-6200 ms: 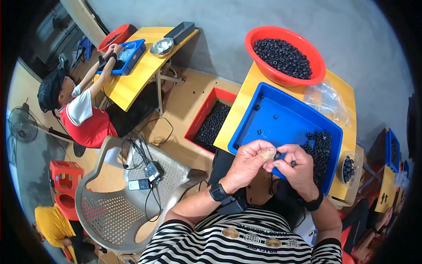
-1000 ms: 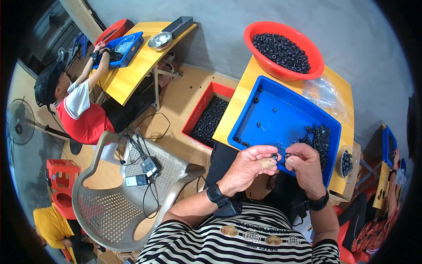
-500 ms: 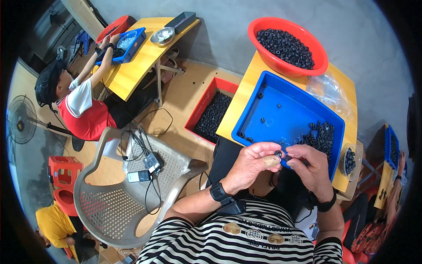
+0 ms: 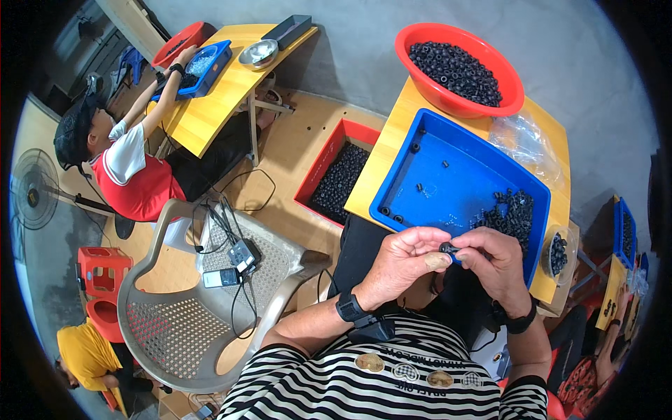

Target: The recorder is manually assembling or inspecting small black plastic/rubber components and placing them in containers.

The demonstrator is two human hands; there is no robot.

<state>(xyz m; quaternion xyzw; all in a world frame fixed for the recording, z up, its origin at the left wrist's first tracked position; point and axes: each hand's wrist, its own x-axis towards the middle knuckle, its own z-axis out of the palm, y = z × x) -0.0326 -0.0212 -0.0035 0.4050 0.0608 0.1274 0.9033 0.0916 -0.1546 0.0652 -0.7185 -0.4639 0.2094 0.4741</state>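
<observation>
- Two-handed, gripping a small, dark, rounded part (image 4: 447,248) between fingertips of left hand (image 4: 397,269) and right hand (image 4: 498,264)
- working at near edge of rectangular blue plastic tray (image 4: 476,162)

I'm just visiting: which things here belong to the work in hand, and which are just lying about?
Seemingly part of the job:
left hand
right hand
black piece between their fingers
blue tray of loose pieces
red basin of similar pieces

Probably just lying about:
chair
adapter on it
fan
plastic bag
</observation>
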